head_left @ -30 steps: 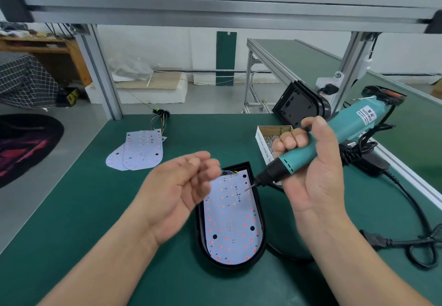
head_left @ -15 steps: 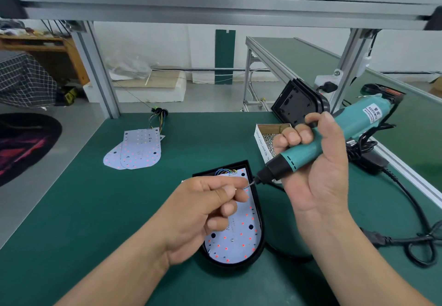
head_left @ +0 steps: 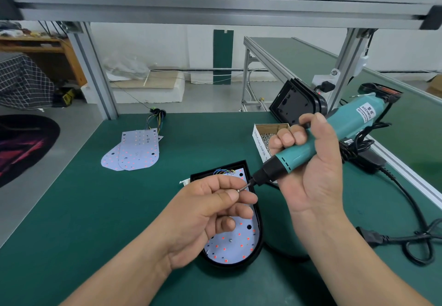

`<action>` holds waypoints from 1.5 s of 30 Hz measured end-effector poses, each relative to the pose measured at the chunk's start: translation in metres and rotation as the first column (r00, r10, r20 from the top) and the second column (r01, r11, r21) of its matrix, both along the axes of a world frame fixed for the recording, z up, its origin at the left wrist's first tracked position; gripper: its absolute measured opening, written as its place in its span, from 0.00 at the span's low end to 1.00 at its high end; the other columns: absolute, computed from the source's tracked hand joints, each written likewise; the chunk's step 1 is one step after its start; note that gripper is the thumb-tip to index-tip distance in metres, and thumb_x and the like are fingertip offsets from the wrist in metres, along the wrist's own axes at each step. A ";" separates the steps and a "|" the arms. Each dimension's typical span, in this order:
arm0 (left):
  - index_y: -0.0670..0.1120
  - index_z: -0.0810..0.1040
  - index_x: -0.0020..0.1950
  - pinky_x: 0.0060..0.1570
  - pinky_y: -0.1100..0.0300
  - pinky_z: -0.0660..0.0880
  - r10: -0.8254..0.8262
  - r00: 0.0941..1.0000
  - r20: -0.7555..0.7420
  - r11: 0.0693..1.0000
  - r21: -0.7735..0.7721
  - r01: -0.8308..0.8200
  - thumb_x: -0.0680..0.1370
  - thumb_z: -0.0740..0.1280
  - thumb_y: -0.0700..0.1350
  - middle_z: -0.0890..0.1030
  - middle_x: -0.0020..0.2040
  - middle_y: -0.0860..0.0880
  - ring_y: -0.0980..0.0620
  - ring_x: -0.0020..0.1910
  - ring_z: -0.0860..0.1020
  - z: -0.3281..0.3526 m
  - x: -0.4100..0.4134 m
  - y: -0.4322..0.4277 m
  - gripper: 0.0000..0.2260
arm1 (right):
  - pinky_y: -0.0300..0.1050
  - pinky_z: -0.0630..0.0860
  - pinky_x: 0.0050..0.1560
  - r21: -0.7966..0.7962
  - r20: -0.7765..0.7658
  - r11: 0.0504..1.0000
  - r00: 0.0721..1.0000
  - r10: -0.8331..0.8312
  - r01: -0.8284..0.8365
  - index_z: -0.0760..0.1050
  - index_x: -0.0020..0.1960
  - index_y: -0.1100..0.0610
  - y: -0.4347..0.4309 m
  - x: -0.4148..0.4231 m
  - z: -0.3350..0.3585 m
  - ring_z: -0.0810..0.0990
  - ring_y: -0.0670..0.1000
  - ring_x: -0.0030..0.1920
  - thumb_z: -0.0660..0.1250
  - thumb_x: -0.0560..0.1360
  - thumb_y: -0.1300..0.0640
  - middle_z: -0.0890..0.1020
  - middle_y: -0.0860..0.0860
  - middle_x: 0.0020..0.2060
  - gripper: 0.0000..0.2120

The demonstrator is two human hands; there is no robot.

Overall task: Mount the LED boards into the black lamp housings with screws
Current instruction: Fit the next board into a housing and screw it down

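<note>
A black lamp housing (head_left: 260, 231) lies on the green table (head_left: 119, 210) with a white LED board (head_left: 233, 243) seated inside it; one screw shows in the board's lower middle. My left hand (head_left: 210, 212) hovers over the board and pinches a small screw (head_left: 241, 189) between thumb and forefinger at the driver's bit. My right hand (head_left: 311, 169) grips a teal electric screwdriver (head_left: 318, 145), tip pointing down-left at that screw. My left hand hides most of the board's upper half.
Two loose LED boards (head_left: 134, 152) with wire tails lie at the left. A cardboard box of screws (head_left: 264, 138) sits behind the driver. Further black housings (head_left: 296, 102) lean against the frame post at the right. A black power cable (head_left: 411, 234) coils on the table's right side.
My left hand came down from mid-air over the housing and brought a screw up to the driver's bit. The right hand with the screwdriver stayed nearly still.
</note>
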State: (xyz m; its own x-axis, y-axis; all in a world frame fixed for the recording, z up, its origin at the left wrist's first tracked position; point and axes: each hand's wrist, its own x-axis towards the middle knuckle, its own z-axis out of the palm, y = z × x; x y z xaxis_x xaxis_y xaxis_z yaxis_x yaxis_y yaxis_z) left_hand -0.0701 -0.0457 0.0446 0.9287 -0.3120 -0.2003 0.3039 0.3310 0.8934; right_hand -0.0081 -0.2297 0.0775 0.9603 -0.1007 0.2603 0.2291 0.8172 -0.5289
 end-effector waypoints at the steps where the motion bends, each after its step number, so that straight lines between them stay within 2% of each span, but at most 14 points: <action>1: 0.38 0.79 0.62 0.34 0.63 0.78 0.004 1.000 -0.002 1.000 -0.008 -0.004 0.83 0.65 0.34 0.87 0.54 0.38 0.50 0.42 0.85 0.000 0.000 0.000 0.08 | 0.44 0.75 0.43 -0.001 0.002 1.000 1.000 0.001 -0.001 0.78 0.46 0.54 0.000 0.000 0.000 0.72 0.49 0.35 0.67 0.83 0.54 0.70 0.48 0.33 0.08; 10: 0.39 0.79 0.62 0.35 0.63 0.78 0.013 0.997 0.072 0.997 0.072 -0.018 0.84 0.65 0.34 0.87 0.54 0.39 0.49 0.43 0.86 0.000 -0.001 0.000 0.08 | 0.44 0.74 0.43 -0.004 0.000 1.000 1.000 0.005 -0.005 0.77 0.47 0.55 0.002 -0.002 0.000 0.71 0.49 0.35 0.66 0.84 0.53 0.70 0.48 0.34 0.08; 17: 0.40 0.78 0.65 0.37 0.63 0.79 -0.007 0.996 0.085 0.997 0.072 0.001 0.85 0.64 0.34 0.87 0.54 0.39 0.48 0.45 0.86 -0.002 -0.001 -0.001 0.10 | 0.44 0.75 0.43 0.008 -0.011 1.000 1.000 0.000 0.000 0.78 0.46 0.55 0.000 -0.001 0.000 0.72 0.49 0.35 0.67 0.84 0.53 0.70 0.48 0.34 0.08; 29: 0.41 0.79 0.63 0.37 0.62 0.79 0.038 0.987 0.153 0.990 0.125 -0.058 0.85 0.64 0.33 0.88 0.54 0.40 0.48 0.46 0.87 -0.004 -0.001 -0.001 0.10 | 0.44 0.74 0.41 -0.030 -0.018 1.000 1.000 -0.006 0.005 0.77 0.47 0.55 0.002 0.000 0.001 0.71 0.49 0.35 0.67 0.83 0.52 0.71 0.48 0.33 0.08; 36: 0.40 0.80 0.63 0.38 0.63 0.79 0.039 0.988 0.147 0.995 0.090 -0.053 0.85 0.63 0.33 0.87 0.54 0.40 0.47 0.47 0.87 -0.003 -0.001 -0.001 0.10 | 0.43 0.74 0.41 -0.027 -0.042 1.000 0.999 -0.013 0.012 0.77 0.47 0.55 0.001 0.001 0.001 0.71 0.48 0.34 0.68 0.83 0.53 0.71 0.48 0.33 0.08; 39: 0.42 0.81 0.62 0.39 0.63 0.79 0.059 0.980 0.192 0.981 0.169 -0.092 0.85 0.62 0.33 0.88 0.53 0.42 0.47 0.48 0.87 -0.003 -0.001 -0.002 0.10 | 0.44 0.75 0.41 -0.054 -0.020 0.999 1.000 -0.004 0.003 0.77 0.47 0.55 0.001 0.001 0.002 0.72 0.49 0.34 0.67 0.84 0.53 0.72 0.48 0.33 0.08; 42: 0.45 0.82 0.60 0.39 0.63 0.79 0.095 0.943 0.320 0.923 0.326 -0.203 0.85 0.63 0.32 0.89 0.50 0.48 0.48 0.47 0.88 -0.003 -0.003 -0.004 0.12 | 0.44 0.75 0.43 -0.075 -0.004 0.997 1.000 0.004 -0.004 0.77 0.49 0.54 0.003 0.001 0.000 0.73 0.49 0.36 0.67 0.84 0.51 0.72 0.48 0.34 0.08; 45: 0.48 0.82 0.59 0.40 0.63 0.79 0.112 0.910 0.399 0.864 0.413 -0.287 0.84 0.62 0.31 0.89 0.49 0.51 0.50 0.47 0.88 -0.006 -0.005 -0.007 0.14 | 0.45 0.76 0.43 -0.090 -0.040 0.996 0.999 -0.021 0.017 0.77 0.50 0.55 0.006 0.002 -0.003 0.73 0.49 0.36 0.70 0.83 0.49 0.73 0.49 0.35 0.10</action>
